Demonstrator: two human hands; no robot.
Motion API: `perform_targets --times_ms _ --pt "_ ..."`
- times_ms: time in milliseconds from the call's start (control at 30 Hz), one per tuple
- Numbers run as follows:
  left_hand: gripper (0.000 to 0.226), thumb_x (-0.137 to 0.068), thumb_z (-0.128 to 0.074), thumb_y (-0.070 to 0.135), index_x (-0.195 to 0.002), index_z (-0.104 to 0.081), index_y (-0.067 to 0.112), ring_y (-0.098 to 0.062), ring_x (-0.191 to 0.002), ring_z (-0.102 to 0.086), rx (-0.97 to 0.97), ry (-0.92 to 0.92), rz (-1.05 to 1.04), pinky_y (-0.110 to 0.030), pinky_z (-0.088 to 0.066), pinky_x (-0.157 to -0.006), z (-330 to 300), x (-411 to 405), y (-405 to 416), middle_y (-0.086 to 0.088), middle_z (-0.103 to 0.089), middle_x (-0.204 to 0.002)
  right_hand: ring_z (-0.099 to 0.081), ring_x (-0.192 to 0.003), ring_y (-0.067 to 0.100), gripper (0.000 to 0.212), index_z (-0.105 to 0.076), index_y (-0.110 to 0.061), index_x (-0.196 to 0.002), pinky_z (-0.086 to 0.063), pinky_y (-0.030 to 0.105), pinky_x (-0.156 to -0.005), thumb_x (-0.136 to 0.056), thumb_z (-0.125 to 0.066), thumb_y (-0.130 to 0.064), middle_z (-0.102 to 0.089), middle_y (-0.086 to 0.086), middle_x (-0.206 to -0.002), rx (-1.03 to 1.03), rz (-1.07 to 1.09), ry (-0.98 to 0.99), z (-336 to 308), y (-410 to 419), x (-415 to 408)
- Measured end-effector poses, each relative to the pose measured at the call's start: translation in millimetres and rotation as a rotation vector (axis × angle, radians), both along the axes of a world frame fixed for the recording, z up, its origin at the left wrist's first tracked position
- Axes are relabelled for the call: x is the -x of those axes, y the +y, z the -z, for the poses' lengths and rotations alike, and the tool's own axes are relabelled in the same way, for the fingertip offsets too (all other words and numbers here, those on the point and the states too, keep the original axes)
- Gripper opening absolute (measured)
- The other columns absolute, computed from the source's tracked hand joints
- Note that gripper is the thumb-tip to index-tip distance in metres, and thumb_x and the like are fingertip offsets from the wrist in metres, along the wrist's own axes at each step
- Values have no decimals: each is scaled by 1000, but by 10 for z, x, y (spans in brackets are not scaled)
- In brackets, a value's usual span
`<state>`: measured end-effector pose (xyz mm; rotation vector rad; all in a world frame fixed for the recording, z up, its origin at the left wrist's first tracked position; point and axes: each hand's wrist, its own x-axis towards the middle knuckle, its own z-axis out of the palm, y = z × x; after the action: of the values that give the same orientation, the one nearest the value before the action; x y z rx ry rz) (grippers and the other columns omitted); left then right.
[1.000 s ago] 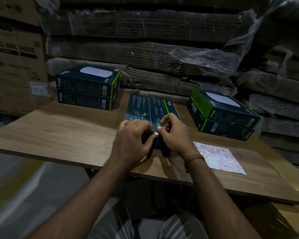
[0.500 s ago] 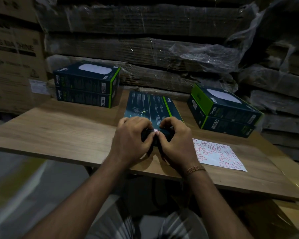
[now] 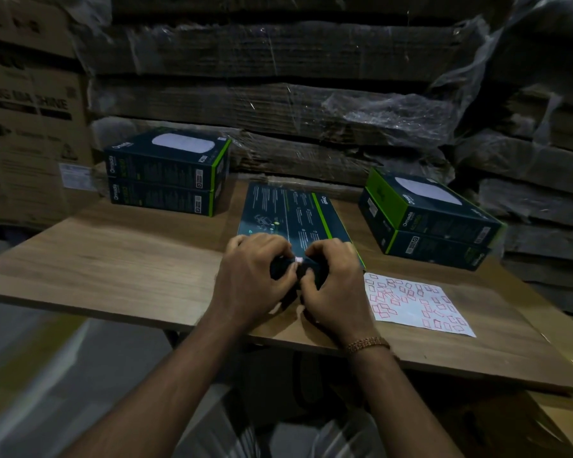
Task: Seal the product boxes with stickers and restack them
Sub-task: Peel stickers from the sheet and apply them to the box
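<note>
Sealing is under way: a sticker (image 3: 299, 260) is pinched by left hand (image 3: 257, 279) and right hand (image 3: 334, 285), apparently against the flat box (image 3: 290, 214)'s near edge. Two-box stacks (image 3: 167, 171) flank it, seals undiscernible.

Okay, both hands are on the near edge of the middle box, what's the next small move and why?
Probably press the sticker flat over the near edge of the box. Left hand and right hand already pinch there, and the small pale sticker shows between their fingertips.
</note>
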<state>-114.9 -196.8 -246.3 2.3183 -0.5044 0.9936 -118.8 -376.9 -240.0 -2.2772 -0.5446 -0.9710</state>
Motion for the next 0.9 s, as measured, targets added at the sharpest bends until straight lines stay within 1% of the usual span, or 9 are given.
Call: perform_targets --times_ms 100,233,300,367,467,533,633,800,900 --pt "15 -95 -70 44 -103 -62 34 -6 -106 -60 1 -3 7 -38 -41 -104 -13 8 7 17 -66 -105 -54 -100 14 24 -63 -21 -107 -50 28 -83 -87 -77 -21 -59 -10 -102 -57 -17 6 -2 11 12" --pt "13 -95 -69 41 -103 -63 33 -5 -107 -60 6 4 9 -37 -39 -105 -9 15 8 17 -66 -106 -54 -98 13 24 -64 -22 -104 -47 22 -82 -86 -81 -21 -60 -11 -100 -74 3 6 -7 27 7" --pt "13 -95 -69 38 -105 -63 33 -4 -108 -59 11 6 14 -36 -39 -105 -5 14 10 17 -66 -107 -54 -97 13 24 -64 -22 -102 -48 25 -81 -85 -80 -19 -60 -12 -99 -82 8 2 -5 33 -1" --pt "14 -94 -69 35 -106 -63 32 -5 -107 -60 16 8 22 -38 -39 -105 -4 13 16 17 -66 -106 -54 -96 15 24 -64 -21 -100 -50 32 -81 -81 -77 -13 -61 -11 -97 -88 7 -10 1 35 -16" --pt "15 -94 -69 40 -105 -63 32 -7 -105 -60 16 6 27 -36 -39 -103 -15 16 14 16 -66 -105 -54 -96 17 25 -64 -20 -98 -52 39 -81 -79 -72 -7 -61 -10 -95 -89 -12 -13 10 19 -21" --pt "15 -95 -69 43 -104 -63 33 -6 -105 -60 19 3 23 -37 -40 -102 -22 21 7 16 -66 -105 -55 -97 16 23 -64 -21 -100 -53 38 -81 -82 -74 -12 -61 -11 -97 -97 -20 -10 10 9 -14" --pt "13 -96 -70 42 -103 -63 33 -6 -106 -61 17 -1 9 -40 -42 -102 -18 19 4 17 -67 -106 -56 -96 15 21 -64 -22 -99 -52 35 -80 -86 -79 -19 -61 -11 -96 -107 -14 -13 7 24 -7" --pt "14 -97 -69 44 -104 -62 34 -5 -104 -60 7 -2 -8 -39 -42 -104 -10 13 -5 16 -66 -105 -54 -94 13 19 -64 -23 -97 -51 31 -78 -85 -79 -22 -61 -13 -94 -108 10 -15 5 44 -13" --pt "14 -97 -70 44 -104 -62 34 -5 -106 -60 4 -5 -8 -37 -41 -105 -6 10 -11 16 -66 -107 -54 -95 13 21 -64 -24 -98 -51 30 -78 -84 -78 -19 -61 -13 -95 -102 9 -10 9 35 -9"
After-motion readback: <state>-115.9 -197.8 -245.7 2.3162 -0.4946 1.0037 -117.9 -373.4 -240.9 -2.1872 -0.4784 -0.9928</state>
